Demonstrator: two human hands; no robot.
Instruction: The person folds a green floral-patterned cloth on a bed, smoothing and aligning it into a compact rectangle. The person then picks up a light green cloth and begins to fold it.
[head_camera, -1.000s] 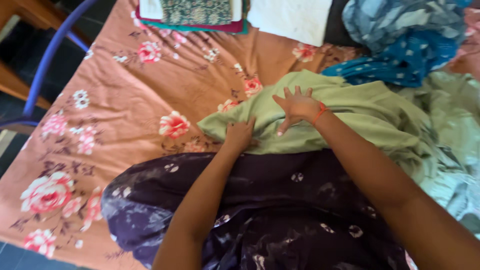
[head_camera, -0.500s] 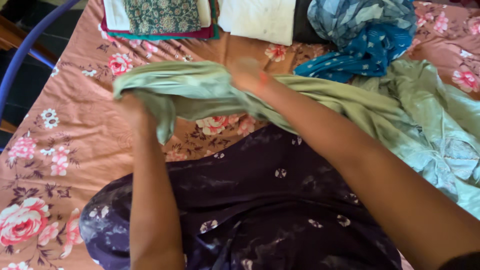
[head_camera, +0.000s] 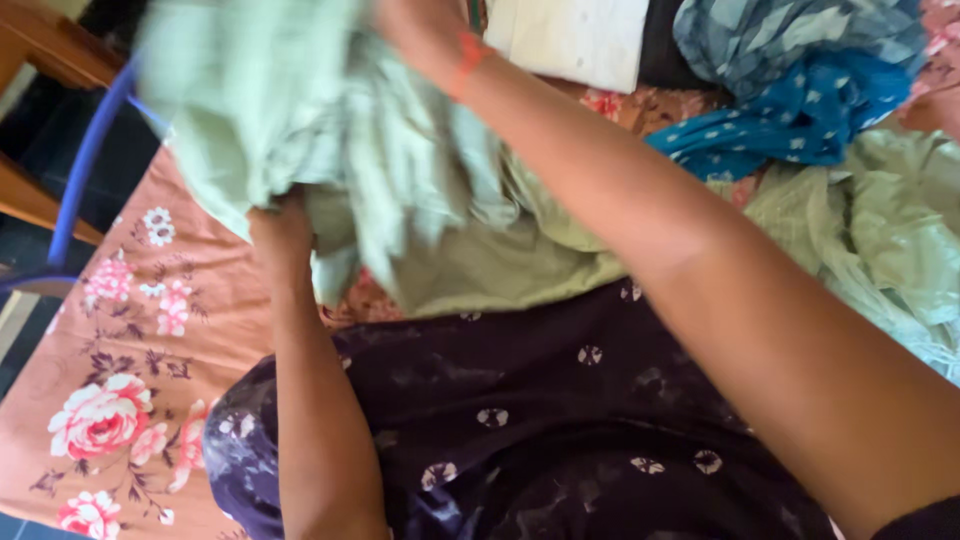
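Now – green cloth (head_camera: 330, 150) bunched, trailing rt, both hands (head_camera: 282, 228) gripping.

Soft daylight, dim left edge, motion blur on lifted cloth, no glare

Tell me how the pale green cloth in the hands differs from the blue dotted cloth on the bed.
The pale green cloth is plain and lifted off the bed, gripped by the left hand and right hand. The blue dotted cloth is darker, patterned with pale spots, and lies untouched in a heap. Both are crumpled, not folded.
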